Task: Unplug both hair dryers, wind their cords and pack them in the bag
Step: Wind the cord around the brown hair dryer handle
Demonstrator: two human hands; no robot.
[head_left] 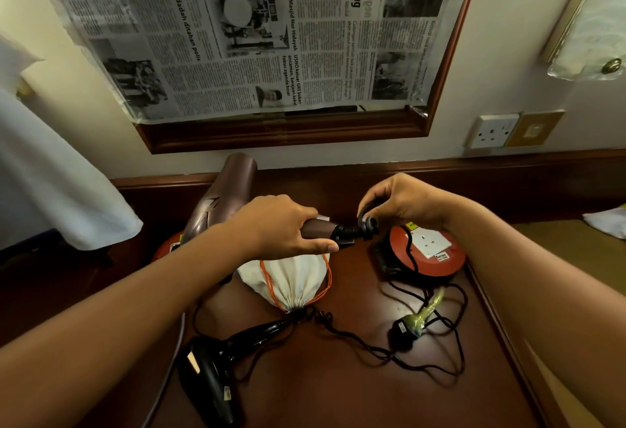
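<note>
Nearest, the black hair dryer (211,370) lies on the bench (338,393), the white drawstring bag (291,280) behind it. Farther, the left hand (281,227) grips the brown hair dryer (223,197) handle; the right hand (403,202) pinches its black cord (364,224) above the bench

Brown dryer (223,197), black dryer (210,373), white bag (291,278) with seemingly orange drawstring.

Looks like a bedroom/hotel rm: dark wood dresser worktop (338,377), framed mirror (450,55) w/ newspaper (237,31) over it, wall socket (493,131).
</note>
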